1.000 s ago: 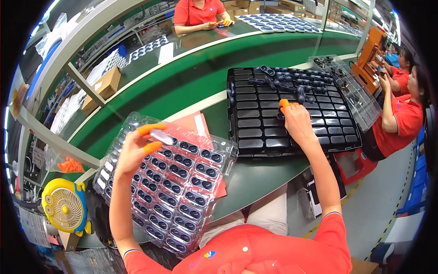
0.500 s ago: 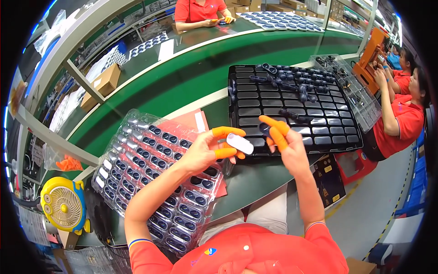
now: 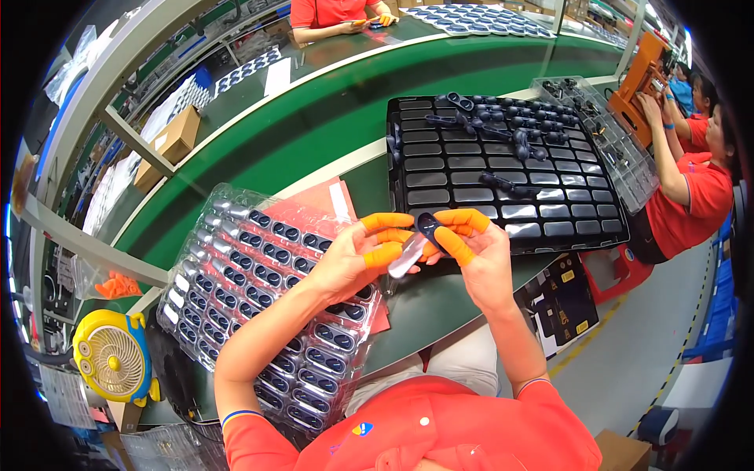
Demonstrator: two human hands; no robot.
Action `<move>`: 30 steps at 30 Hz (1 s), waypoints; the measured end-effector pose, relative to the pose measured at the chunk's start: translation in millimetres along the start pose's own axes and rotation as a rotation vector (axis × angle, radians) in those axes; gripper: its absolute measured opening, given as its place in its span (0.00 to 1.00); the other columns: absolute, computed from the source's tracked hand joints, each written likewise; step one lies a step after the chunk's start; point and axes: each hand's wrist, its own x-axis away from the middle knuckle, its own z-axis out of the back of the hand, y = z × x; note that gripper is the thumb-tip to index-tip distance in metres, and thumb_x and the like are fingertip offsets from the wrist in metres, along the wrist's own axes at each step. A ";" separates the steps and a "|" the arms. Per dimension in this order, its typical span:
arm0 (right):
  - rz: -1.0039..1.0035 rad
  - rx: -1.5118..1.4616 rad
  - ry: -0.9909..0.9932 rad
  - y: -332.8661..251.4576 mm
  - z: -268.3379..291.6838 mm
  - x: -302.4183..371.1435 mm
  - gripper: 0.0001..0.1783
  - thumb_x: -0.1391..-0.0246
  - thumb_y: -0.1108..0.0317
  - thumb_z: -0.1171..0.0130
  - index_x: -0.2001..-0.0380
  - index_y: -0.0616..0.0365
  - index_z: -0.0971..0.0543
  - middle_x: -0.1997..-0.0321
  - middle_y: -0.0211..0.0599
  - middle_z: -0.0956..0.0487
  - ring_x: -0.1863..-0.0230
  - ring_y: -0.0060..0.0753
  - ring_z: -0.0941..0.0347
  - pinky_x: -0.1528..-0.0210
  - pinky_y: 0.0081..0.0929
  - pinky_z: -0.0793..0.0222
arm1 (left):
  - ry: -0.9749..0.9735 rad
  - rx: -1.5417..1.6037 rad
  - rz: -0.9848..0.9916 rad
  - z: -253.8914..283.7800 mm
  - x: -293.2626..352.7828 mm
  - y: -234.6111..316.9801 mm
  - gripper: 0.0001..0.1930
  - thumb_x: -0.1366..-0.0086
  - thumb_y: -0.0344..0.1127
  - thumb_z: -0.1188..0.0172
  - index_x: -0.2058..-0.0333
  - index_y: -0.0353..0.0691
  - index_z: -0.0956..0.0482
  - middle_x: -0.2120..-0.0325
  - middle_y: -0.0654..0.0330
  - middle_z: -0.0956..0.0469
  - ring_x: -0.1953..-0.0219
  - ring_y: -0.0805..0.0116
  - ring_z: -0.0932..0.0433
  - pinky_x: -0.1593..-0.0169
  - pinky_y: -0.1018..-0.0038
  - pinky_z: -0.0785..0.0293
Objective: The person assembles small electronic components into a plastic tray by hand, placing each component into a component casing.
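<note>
My left hand (image 3: 345, 257), with orange finger covers, grips an oblong white-silver shell (image 3: 406, 256) between thumb and fingers. Pinched in my right hand (image 3: 481, 250), also in orange covers, is a dark blue earbud-case insert (image 3: 426, 225). Both pieces meet in front of me, shell tilted below the insert; whether they are joined I cannot tell. Left of my hands lies a clear blister tray (image 3: 216, 271) of silver shells, many holding dark blue inserts. Beyond my right hand, a black compartment tray (image 3: 454, 179) carries loose dark blue inserts (image 3: 506, 186), mostly piled toward its far side.
Pink sheets (image 3: 320, 201) lie partly under the blister tray. A yellow fan (image 3: 114, 363) stands at left, near a bag of orange finger covers (image 3: 119, 284). A green conveyor belt (image 3: 314, 133) runs behind. Right are a clear parts tray (image 3: 628, 177), an orange press (image 3: 635, 98) and co-workers.
My right hand has moved left, bringing the dark blue insert up against the shell. The shell in my left hand has turned to slant the other way.
</note>
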 end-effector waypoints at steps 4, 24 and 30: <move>0.005 -0.017 -0.048 1.7 -11.8 3.8 0.10 0.48 0.76 0.44 0.62 0.69 0.27 0.69 0.40 0.24 0.71 0.27 0.26 0.69 0.21 0.28 | -0.155 -0.128 0.040 0.2 1.7 0.8 0.22 0.44 0.24 0.42 0.50 0.32 0.35 0.55 0.55 0.30 0.51 0.65 0.29 0.49 0.72 0.30; 0.093 0.412 0.035 -6.2 0.8 9.3 0.08 0.54 0.81 0.41 0.67 0.65 0.23 0.66 0.36 0.24 0.72 0.25 0.27 0.72 0.18 0.31 | -0.085 -0.601 -0.026 -12.4 9.0 7.4 0.22 0.46 0.18 0.41 0.51 0.32 0.31 0.60 0.57 0.26 0.60 0.67 0.24 0.59 0.73 0.23; 0.591 1.014 -0.184 -9.2 -2.4 7.7 0.12 0.59 0.81 0.39 0.67 0.62 0.22 0.66 0.40 0.25 0.72 0.33 0.26 0.69 0.22 0.29 | -0.036 -0.593 -0.003 -15.2 10.8 5.6 0.21 0.47 0.18 0.40 0.53 0.30 0.31 0.62 0.57 0.25 0.62 0.68 0.23 0.58 0.73 0.23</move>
